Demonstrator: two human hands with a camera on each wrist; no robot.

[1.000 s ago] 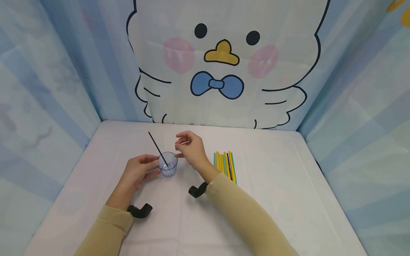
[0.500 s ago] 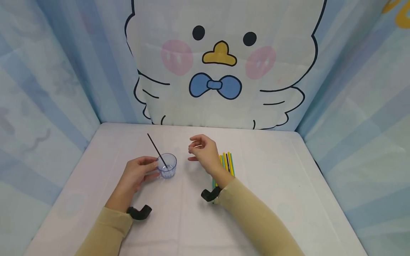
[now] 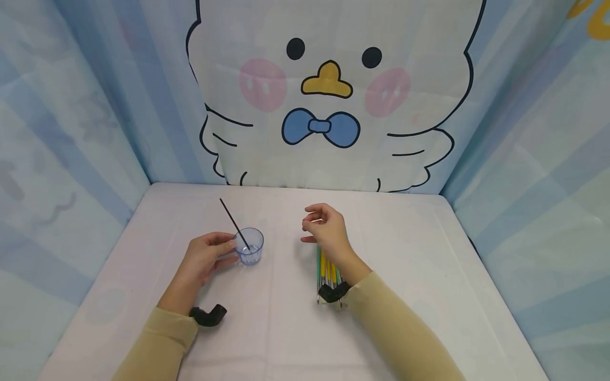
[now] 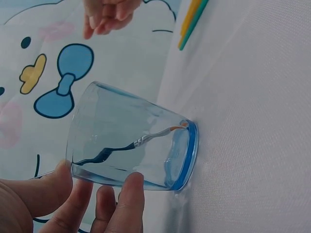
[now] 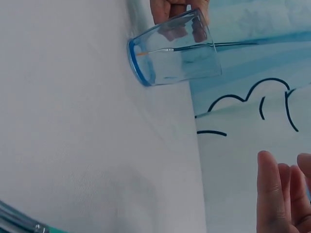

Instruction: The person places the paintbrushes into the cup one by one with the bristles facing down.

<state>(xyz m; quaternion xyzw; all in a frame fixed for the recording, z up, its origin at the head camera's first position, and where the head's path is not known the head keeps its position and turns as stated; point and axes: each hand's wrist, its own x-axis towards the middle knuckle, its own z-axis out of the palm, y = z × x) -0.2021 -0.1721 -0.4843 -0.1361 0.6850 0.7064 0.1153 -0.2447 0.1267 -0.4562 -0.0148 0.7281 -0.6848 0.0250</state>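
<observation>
A clear bluish cup (image 3: pixel 256 255) stands upright on the table, left of centre. One paintbrush (image 3: pixel 229 215) leans inside it, its orange bristles at the bottom and dark handle rising past the rim. My left hand (image 3: pixel 206 255) holds the cup's left side; in the left wrist view the thumb is by the rim and the fingers lie along the wall (image 4: pixel 131 104). My right hand (image 3: pixel 329 228) hovers with loosely bent fingers and nothing in them. Below it lies a row of yellow and green-handled paintbrushes (image 3: pixel 328 270), partly hidden by the wrist.
A white cloth covers the table (image 3: pixel 419 254). Behind it hangs a curtain (image 3: pixel 329 164) printed with a cartoon bird, and blue striped curtains (image 3: pixel 62 159) close in both sides. Black wrist mounts (image 3: pixel 209 316) stick out from both sleeves.
My right hand has moved right, away from the cup, and now hangs over the row of paintbrushes. My left hand stays at the cup, with the leaning paintbrush still in it.
</observation>
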